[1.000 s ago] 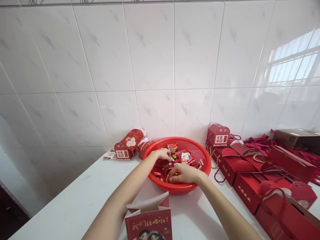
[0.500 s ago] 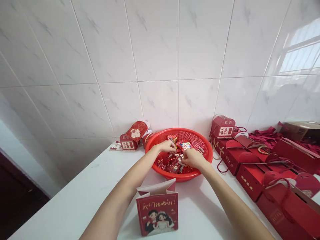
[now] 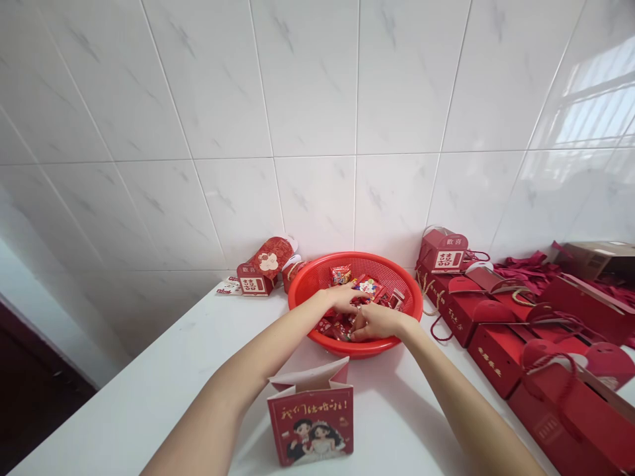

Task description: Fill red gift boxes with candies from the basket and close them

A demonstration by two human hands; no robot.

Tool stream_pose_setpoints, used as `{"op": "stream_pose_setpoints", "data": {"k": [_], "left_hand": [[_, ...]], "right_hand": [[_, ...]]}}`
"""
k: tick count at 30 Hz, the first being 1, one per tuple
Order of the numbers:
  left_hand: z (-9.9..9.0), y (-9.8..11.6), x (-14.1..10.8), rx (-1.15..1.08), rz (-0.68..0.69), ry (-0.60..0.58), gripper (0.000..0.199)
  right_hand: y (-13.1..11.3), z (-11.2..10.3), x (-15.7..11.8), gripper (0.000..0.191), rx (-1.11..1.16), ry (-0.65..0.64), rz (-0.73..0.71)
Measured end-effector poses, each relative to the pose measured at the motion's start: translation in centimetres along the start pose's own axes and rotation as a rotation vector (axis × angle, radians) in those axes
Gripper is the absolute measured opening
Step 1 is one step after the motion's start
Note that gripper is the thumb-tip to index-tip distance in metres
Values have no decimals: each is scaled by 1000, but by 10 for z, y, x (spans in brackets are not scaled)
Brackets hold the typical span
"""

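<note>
A red plastic basket (image 3: 354,260) holds red-wrapped candies (image 3: 341,275) and sits against the tiled wall. Both of my hands reach into it. My left hand (image 3: 344,297) lies over the candies with its fingers stretched out to the right. Just below and beside it, my right hand (image 3: 372,322) points down among the wrappers with its fingers bent; what its fingertips touch is too small to make out. In front of the basket, between my forearms, an open-topped red paper box (image 3: 312,423) with a cartoon bridal couple stands upright.
Several red gift boxes with cords (image 3: 496,357) fill the right side of the white table (image 3: 188,370). Small red boxes (image 3: 254,280) stand at the back left. Dark red ribbons (image 3: 528,270) and a cardboard box (image 3: 600,254) are at the back right.
My left hand has moved right and slightly down, and its fingers have stretched out. My right hand has dipped lower and a little left among the candies.
</note>
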State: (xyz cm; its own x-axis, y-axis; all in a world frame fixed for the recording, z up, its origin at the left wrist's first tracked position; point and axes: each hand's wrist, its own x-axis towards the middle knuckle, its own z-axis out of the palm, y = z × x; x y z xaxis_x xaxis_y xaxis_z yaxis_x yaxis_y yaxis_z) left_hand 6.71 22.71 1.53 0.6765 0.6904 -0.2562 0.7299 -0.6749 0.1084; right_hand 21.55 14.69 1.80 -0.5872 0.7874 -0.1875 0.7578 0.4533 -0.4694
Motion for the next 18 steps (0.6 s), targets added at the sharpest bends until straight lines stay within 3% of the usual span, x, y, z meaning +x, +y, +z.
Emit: {"op": "stream_pose_setpoints", "data": {"k": [4, 10, 14, 18], "left_hand": [[-4, 8, -3, 111, -69, 17, 33], [-4, 10, -7, 121, -65, 21, 25], [0, 10, -3, 101, 12, 61, 62], [4, 9, 3, 108, -6, -8, 91]], "right_hand": [[-9, -4, -3, 18, -116, 89, 248], [-15, -6, -3, 16, -186, 145, 380], [-16, -6, -4, 18, -213, 156, 408], [-17, -4, -5, 19, -227, 158, 384]]}}
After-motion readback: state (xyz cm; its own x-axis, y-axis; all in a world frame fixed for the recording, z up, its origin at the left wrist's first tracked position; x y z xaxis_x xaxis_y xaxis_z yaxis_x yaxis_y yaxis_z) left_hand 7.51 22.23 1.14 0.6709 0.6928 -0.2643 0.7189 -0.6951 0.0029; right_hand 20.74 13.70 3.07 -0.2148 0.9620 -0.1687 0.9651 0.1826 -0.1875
